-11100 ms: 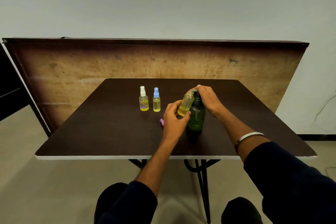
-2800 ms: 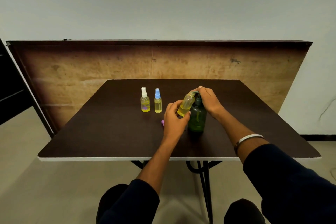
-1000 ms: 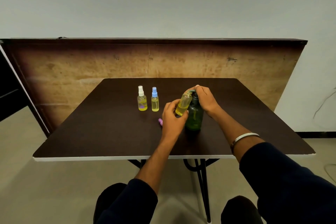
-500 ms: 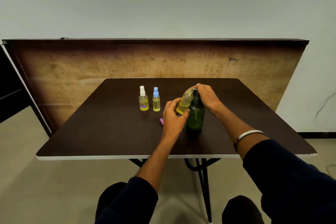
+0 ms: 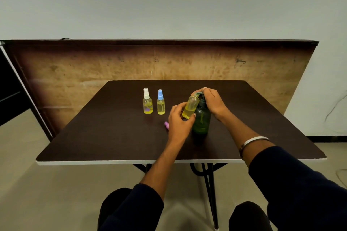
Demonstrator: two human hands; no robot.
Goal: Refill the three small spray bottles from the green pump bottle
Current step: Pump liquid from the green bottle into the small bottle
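The green pump bottle (image 5: 201, 120) stands upright near the middle of the dark table (image 5: 105, 137). My right hand (image 5: 213, 100) rests on top of its pump head, fingers curved over it. My left hand (image 5: 179, 121) holds an uncapped small bottle (image 5: 191, 106) with yellow liquid, tilted so its mouth sits under the pump spout. Two capped spray bottles stand to the left: one with a white cap (image 5: 147, 104) and one with a blue cap (image 5: 161, 102). A pink spray cap (image 5: 166, 124) lies on the table just left of my left hand.
A large wooden board (image 5: 75, 73) leans against the wall behind the table. The table's front edge (image 5: 131, 162) is white. My knees show below it.
Almost nothing has moved; both hands stay at the pump bottle, with the small bottle held at the spout throughout.
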